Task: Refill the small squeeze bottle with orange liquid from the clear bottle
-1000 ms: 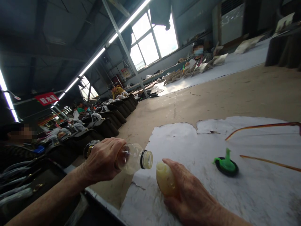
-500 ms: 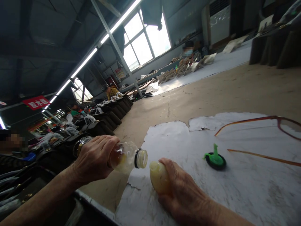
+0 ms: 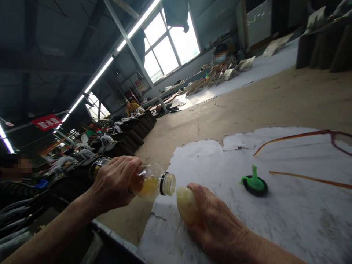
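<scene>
1. Head view, left side: the left hand (image 3: 114, 181) has its grip clamped round a clear plastic bottle (image 3: 150, 181), held tipped on its side above the tabletop (image 3: 275, 99) edge, its open mouth toward the right hand. Amber liquid sits in the bottle's body.
2. Head view, right side: the right hand (image 3: 217, 223) is wrapped round a small yellowish bottle (image 3: 187, 207) – its open neck lies just beside the clear bottle's mouth, the two apart by a narrow gap.
3. Both bottles are over the near edge of a torn white sheet (image 3: 288, 209) on the tabletop.
4. Further right on the sheet lies a green nozzle cap (image 3: 255, 181) – well apart from the hands – and beyond it a pair of glasses (image 3: 316, 146).
</scene>
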The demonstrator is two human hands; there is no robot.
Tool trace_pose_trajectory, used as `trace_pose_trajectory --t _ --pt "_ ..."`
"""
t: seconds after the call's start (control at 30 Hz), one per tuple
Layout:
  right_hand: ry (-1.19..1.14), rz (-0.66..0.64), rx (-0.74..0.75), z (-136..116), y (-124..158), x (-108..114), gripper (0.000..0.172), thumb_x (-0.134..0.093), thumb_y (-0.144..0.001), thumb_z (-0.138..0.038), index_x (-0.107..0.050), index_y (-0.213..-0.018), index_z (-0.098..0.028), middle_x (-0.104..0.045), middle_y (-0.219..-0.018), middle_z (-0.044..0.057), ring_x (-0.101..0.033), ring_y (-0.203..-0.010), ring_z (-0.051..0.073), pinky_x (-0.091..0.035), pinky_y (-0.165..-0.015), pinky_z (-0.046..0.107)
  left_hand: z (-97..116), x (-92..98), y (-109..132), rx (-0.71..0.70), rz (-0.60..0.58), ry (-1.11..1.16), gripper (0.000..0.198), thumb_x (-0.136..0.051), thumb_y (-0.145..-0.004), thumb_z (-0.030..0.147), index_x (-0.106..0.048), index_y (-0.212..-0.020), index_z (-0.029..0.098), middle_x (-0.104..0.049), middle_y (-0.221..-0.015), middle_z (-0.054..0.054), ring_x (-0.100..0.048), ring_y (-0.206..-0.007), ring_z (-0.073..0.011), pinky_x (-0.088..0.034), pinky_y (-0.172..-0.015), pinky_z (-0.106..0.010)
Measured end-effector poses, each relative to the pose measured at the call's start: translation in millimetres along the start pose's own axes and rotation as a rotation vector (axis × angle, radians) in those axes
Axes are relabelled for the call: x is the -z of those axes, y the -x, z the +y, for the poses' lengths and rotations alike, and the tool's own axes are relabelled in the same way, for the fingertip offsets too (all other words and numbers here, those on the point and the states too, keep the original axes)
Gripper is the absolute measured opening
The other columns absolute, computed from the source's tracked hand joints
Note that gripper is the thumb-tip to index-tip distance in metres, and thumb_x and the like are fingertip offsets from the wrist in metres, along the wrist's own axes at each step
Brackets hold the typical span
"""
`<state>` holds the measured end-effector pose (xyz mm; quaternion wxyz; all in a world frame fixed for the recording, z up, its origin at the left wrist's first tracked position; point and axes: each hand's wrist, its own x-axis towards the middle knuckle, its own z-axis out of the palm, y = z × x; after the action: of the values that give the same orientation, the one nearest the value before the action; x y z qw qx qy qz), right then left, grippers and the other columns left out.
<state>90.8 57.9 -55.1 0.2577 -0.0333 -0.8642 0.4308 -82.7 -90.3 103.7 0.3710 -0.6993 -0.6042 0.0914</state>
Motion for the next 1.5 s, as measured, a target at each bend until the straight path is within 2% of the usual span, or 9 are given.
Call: trace_pose_trajectory --t 0.33,0.53,0.67,1.1,1.33,1.5 --pt "-0.006 -0.005 0.003 -3.7 -1.5 2.8 0.061 -0.054 -0.06 -0.01 -0.036 -0.119 -0.013 -0.05 -0.107 0.011 -0.051 -0.095 0.024 -0.045 -0.082 0.037 0.8 -2.6 2.2 0.004 0.008 0.003 0.027 -0.057 -0.072 0.014 -0.051 -0.097 0.01 -0.062 -0.087 -0.012 -0.061 -0.083 -0.0246 -0.048 -0.077 -0.036" --pt "-0.024 0.0 0.011 -2.1 -1.0 1.2 0.062 -0.055 -0.06 -0.009 -0.036 -0.119 -0.013 -0.049 -0.109 0.011 -0.049 -0.099 0.024 -0.042 -0.088 0.038 0.7 -1.0 3.3 -0.005 0.02 -0.004 0.029 -0.058 -0.071 0.016 -0.051 -0.098 0.01 -0.063 -0.088 -0.013 -0.062 -0.083 -0.0256 -0.048 -0.077 -0.036" --pt "-0.042 -0.001 0.004 -3.7 -2.3 1.1 0.058 -0.054 -0.06 -0.008 -0.037 -0.116 -0.013 -0.05 -0.104 0.009 -0.049 -0.095 0.022 -0.042 -0.086 0.036 0.6 -2.2 2.0 -0.012 0.025 -0.02 0.029 -0.057 -0.071 0.015 -0.051 -0.099 0.01 -0.063 -0.088 -0.013 -0.063 -0.083 -0.0259 -0.048 -0.078 -0.037" --pt "-0.045 -0.03 -0.026 -3.3 -0.5 2.6 0.063 -0.055 -0.059 -0.008 -0.037 -0.119 -0.013 -0.05 -0.107 0.011 -0.051 -0.092 0.023 -0.043 -0.082 0.037 -0.1 -3.7 0.2 -0.01 0.072 -0.032 0.031 -0.062 -0.07 0.019 -0.053 -0.097 0.008 -0.064 -0.087 -0.014 -0.063 -0.079 -0.0248 -0.049 -0.074 -0.036" --pt "-0.048 0.0 -0.01 -4.8 -1.1 1.7 0.057 -0.056 -0.061 -0.009 -0.039 -0.115 -0.012 -0.051 -0.106 0.01 -0.049 -0.096 0.021 -0.041 -0.087 0.034 -1.1 -4.6 3.3 -0.016 0.083 -0.034 0.032 -0.063 -0.068 0.017 -0.054 -0.097 0.007 -0.064 -0.087 -0.013 -0.063 -0.08 -0.0248 -0.049 -0.073 -0.036" --pt "-0.053 0.004 -0.005 -3.4 -1.0 2.0 0.06 -0.057 -0.059 -0.008 -0.038 -0.116 -0.012 -0.05 -0.106 0.01 -0.049 -0.097 0.021 -0.041 -0.088 0.034 -1.5 -4.2 4.4 -0.03 0.094 -0.038 0.033 -0.063 -0.068 0.017 -0.054 -0.098 0.007 -0.064 -0.088 -0.014 -0.063 -0.08 -0.0254 -0.049 -0.074 -0.037"
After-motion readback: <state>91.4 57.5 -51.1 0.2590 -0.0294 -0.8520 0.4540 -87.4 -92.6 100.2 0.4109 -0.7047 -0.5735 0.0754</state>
